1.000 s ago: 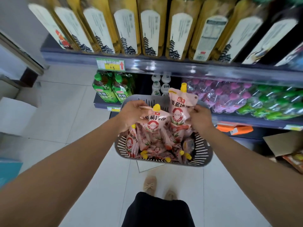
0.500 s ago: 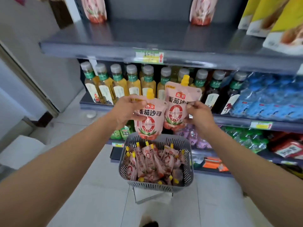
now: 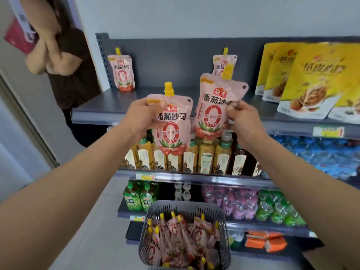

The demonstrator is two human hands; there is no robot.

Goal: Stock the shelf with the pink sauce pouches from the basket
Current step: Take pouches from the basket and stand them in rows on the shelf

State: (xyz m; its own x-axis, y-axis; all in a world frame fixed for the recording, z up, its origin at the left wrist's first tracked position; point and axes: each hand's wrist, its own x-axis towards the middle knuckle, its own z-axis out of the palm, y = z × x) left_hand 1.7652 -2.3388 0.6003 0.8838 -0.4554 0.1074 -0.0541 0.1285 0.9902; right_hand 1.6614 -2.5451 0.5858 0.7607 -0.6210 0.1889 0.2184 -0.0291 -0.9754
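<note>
Nearest us, at 6 o'clock in the view, we see the grey slatted basket (image 3: 185,209) on the floor, holding a loose heap of pink sauce pouches (image 3: 181,240) with yellow caps.

Above it, at mid-frame, our left hand (image 3: 143,116) is closed around the upper left corner of one pouch (image 3: 171,129), and our right hand (image 3: 240,118) pinches the right edge of a second pouch (image 3: 212,110). Both pouches hang upright, long axis vertical, spouts at 12 o'clock, printed faces toward us. The right-hand pouch sits higher and overlaps the shelf edge; we judge it the nearer to placing.

The relation that governs the coming move: the top shelf (image 3: 109,106) lies at 12 o'clock from both hands, beyond and slightly above them. Its board is bare between two pouches already standing: a left shelf pouch (image 3: 121,73) at 11 o'clock and a right shelf pouch (image 3: 220,64) partly hidden behind the held one. We judge that the gap between them should take the next pouches, set on their bases.

Legible print: red badge 海天, title 番茄沙司, a large red "0" crossed by 零添加酱. The yellow snack bags (image 3: 311,78) at 2 o'clock read 纸皮, the rest blurred. The shelf price tags (image 3: 328,131) are unreadable.
</note>
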